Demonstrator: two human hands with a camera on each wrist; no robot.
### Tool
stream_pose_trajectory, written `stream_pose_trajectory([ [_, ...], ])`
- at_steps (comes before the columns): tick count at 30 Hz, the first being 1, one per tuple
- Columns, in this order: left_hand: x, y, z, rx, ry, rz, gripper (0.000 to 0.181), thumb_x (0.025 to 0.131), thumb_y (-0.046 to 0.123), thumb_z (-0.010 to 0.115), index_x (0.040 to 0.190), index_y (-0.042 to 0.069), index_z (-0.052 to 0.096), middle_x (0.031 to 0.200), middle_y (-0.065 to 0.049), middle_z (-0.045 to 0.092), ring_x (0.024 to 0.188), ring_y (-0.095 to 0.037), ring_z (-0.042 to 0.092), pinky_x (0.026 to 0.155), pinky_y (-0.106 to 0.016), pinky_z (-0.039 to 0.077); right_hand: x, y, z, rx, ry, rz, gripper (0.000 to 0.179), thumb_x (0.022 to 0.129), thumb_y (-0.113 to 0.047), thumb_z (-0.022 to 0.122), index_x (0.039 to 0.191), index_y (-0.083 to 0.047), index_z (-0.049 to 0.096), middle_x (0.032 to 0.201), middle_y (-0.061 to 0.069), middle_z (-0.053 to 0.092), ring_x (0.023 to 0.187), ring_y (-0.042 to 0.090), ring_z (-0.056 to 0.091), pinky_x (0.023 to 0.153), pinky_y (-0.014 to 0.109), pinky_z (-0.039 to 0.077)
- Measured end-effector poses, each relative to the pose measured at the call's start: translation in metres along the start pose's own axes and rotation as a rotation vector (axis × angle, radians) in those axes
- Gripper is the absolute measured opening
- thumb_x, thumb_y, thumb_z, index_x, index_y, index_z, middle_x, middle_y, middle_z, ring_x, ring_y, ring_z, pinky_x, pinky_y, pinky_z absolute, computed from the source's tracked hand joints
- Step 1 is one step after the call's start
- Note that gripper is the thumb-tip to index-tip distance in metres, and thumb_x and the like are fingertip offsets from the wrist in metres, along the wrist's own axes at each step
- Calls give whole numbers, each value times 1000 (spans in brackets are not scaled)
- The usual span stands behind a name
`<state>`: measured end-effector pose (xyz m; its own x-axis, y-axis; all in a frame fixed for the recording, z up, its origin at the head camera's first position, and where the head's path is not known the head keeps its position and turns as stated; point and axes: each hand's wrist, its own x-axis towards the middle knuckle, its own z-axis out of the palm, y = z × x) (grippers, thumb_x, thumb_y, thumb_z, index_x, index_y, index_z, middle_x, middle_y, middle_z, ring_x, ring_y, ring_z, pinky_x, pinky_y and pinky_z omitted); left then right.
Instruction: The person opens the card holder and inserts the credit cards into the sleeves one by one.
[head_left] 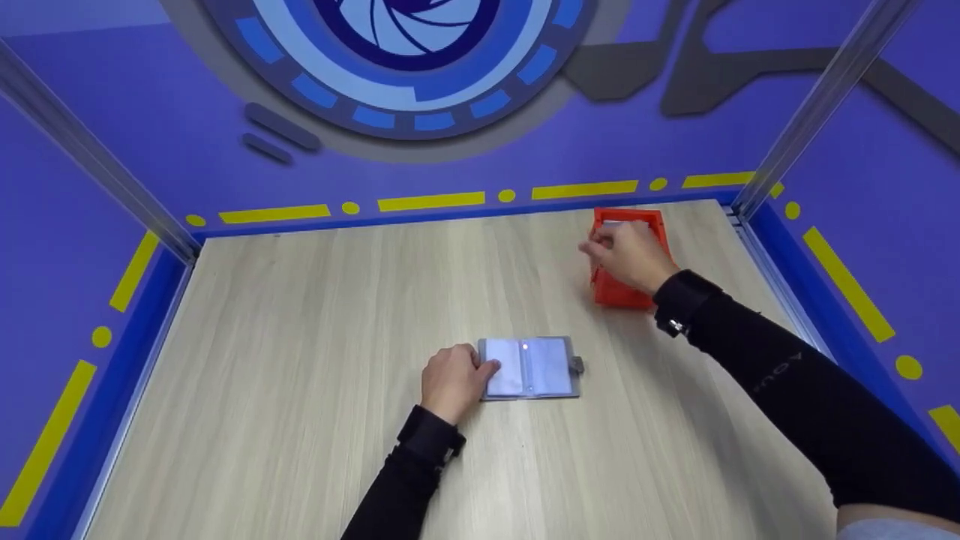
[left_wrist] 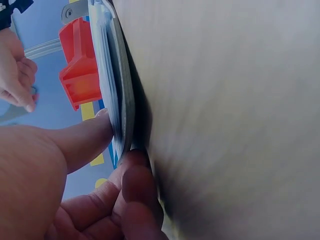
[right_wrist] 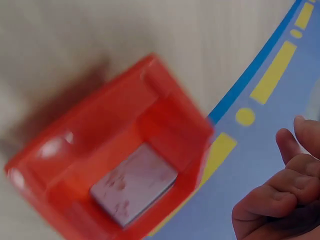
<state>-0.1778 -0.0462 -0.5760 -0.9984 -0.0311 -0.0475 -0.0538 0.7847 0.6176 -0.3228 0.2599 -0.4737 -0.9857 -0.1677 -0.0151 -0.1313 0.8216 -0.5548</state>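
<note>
A small grey card holder book (head_left: 531,367) lies opened out on the table, its clear sleeves showing and a clasp tab at its right side. My left hand (head_left: 454,382) pinches its left edge, thumb on the sleeves and fingers curled beneath the cover, as the left wrist view (left_wrist: 95,135) shows. Above a red bin (head_left: 622,294), my right hand (head_left: 630,255) has its fingers loosely bent, with nothing visible in them. Inside the bin, in the right wrist view, lies a small stack of pale cards (right_wrist: 134,185) with reddish marks.
The wooden table (head_left: 315,360) is bounded by a blue-purple back wall (head_left: 450,169) and side walls with yellow dashes. Metal posts (head_left: 806,112) stand at the back corners. The bin sits close to the back right corner.
</note>
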Motion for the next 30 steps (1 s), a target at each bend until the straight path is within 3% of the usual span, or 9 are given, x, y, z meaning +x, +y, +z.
stream_pose_trajectory([
  [4,0,-1,1,-4,-8,-7,43,95,38,85,70,16,58,68,6,52,63,-14,48,58,-31,35,8,16,-7,-42,41,19,29,110,-33,71,124,-10,81,89,11,66,85,29,59,74,39,47],
  [11,0,-2,2,1,4,11,43,95,39,86,69,17,60,69,5,56,64,-14,51,58,-31,38,21,36,-14,-153,48,35,29,109,-23,71,126,0,77,112,19,77,97,35,63,92,49,56],
  [15,0,-2,1,8,13,17,44,95,39,86,69,17,60,69,5,56,64,-14,50,58,-31,37,29,46,-13,-288,57,-7,25,107,-20,74,119,3,77,103,20,77,90,35,66,91,50,59],
  [21,0,-2,2,5,9,10,43,95,39,87,69,17,60,69,5,55,64,-14,50,58,-32,37,41,64,-10,-538,104,-115,27,104,-20,79,109,6,74,81,19,70,72,33,64,75,48,57],
  [30,1,-3,1,3,-5,-6,44,95,41,86,70,17,59,69,6,54,64,-14,50,59,-31,37,55,76,-2,-655,93,-132,24,102,-16,77,104,7,72,86,24,74,76,40,72,77,57,62],
])
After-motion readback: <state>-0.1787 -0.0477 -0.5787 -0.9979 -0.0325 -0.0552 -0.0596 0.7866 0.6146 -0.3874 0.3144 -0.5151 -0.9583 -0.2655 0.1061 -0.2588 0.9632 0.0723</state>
